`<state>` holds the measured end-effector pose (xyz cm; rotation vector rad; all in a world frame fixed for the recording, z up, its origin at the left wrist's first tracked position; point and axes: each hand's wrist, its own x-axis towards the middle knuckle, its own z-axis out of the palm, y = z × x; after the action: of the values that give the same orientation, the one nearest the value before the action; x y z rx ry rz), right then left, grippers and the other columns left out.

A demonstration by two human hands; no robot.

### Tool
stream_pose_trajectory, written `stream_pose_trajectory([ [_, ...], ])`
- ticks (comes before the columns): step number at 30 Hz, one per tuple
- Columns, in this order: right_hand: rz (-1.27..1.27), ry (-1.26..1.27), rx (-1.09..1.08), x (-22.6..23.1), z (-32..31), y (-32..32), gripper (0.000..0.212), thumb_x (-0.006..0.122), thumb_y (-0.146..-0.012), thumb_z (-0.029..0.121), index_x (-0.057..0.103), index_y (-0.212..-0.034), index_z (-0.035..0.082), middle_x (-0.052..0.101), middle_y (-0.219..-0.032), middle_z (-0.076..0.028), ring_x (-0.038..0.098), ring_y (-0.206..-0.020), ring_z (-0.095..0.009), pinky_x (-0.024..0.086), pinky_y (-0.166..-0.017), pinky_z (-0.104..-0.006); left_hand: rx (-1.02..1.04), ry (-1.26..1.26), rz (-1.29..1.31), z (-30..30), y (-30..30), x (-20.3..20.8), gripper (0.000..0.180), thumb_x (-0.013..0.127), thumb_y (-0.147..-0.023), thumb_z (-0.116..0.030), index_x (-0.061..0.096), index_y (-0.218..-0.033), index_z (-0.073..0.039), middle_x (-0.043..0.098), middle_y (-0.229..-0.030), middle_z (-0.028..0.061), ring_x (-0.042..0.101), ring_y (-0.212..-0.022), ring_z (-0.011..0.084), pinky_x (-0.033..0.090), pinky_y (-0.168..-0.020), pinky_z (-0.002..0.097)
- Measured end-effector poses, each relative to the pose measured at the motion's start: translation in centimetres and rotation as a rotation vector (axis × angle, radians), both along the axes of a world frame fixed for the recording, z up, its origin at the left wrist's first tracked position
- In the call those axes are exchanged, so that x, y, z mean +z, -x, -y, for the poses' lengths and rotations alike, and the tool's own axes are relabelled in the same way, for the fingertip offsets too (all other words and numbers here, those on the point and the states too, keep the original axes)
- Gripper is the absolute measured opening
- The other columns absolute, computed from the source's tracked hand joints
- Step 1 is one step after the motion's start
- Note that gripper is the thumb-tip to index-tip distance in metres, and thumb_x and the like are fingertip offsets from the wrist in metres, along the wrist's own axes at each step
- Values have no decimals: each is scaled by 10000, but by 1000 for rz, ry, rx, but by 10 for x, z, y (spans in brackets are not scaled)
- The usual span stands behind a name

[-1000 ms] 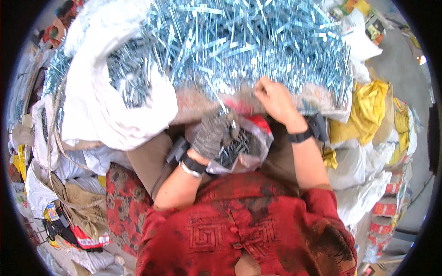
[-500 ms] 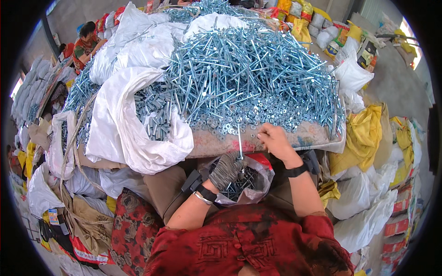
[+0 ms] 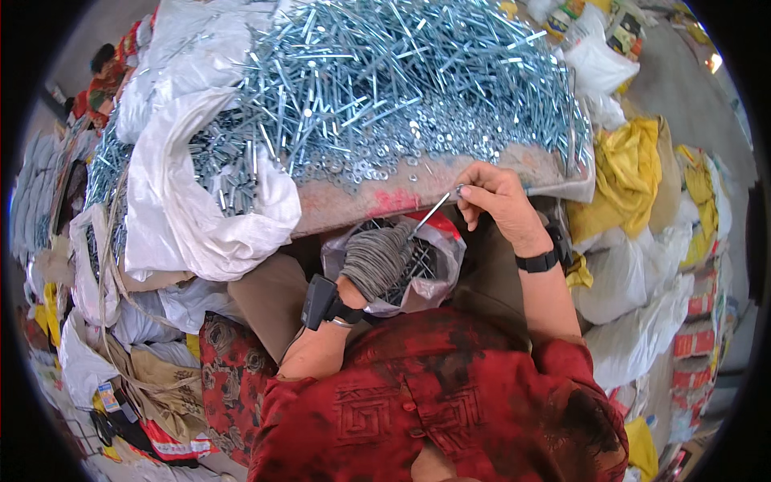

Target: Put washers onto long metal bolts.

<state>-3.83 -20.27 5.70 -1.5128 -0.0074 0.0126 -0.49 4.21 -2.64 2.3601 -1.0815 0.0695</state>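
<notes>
My left hand, in a grey striped knit glove, is closed around the lower end of a long thin metal bolt. The bolt tilts up to the right, out of the glove. At its upper end my bare right hand pinches a small dark metal piece, too small to tell whether nut or washer. Below the glove a clear plastic bag with a red edge holds several dark bolts and sits between my knees.
A big heap of silvery bolts covers the worktable, with loose washers and nuts along its front. A white sack of short metal sleeves lies open at left. Yellow sacks stand at right; a person sits far left.
The bolt has tipped from upright to leaning right. My right hand has come up off the table edge to the bolt's upper end, and the view has shifted downward.
</notes>
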Motion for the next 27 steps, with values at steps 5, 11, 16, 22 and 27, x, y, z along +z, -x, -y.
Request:
stream_pose_trajectory([
  [5, -106, 82, 63, 8, 6, 8, 89, 591, -954, 85, 593, -947, -4, 661, -753, -66, 640, -558, -125, 539, -516, -244, -20, -92, -32, 11, -2, 0, 299, 633, -882, -288, 661, -1100, -85, 687, -855, 153, 654, -769, 368, 512, -693, 479],
  [11, -91, -27, 212, 2, 8, 1, 152, 589, -946, 81, 622, -1045, -30, 649, -743, -66, 646, -567, -131, 547, -526, -249, 13, -197, 76, 5, 0, 13, 271, 618, -884, -259, 661, -1085, -83, 677, -847, 120, 661, -731, 321, 523, -632, 441],
  [16, -186, -268, 371, -8, 16, -3, 223, 597, -938, 100, 630, -1114, -32, 643, -727, -66, 645, -569, -139, 543, -514, -249, -12, -184, 164, 3, -9, 11, 245, 614, -892, -237, 669, -1082, -92, 674, -848, 125, 665, -741, 310, 523, -624, 435],
  [22, -117, -67, 334, -16, 20, -31, 263, 589, -948, 160, 627, -1136, -21, 670, -785, -103, 655, -589, -175, 533, -501, -268, -76, 255, 55, 7, -13, -1, 209, 669, -882, -221, 693, -1020, -66, 687, -905, 154, 656, -743, 326, 517, -655, 419],
  [27, 593, 1113, -204, -62, 26, -89, 203, 573, -930, 139, 631, -1099, 44, 661, -878, -153, 677, -677, -291, 542, -546, -344, -51, 452, -620, 7, -14, -11, 163, 673, -888, -187, 664, -946, -35, 620, -745, 35, 561, -620, 125, 452, -589, 284],
])
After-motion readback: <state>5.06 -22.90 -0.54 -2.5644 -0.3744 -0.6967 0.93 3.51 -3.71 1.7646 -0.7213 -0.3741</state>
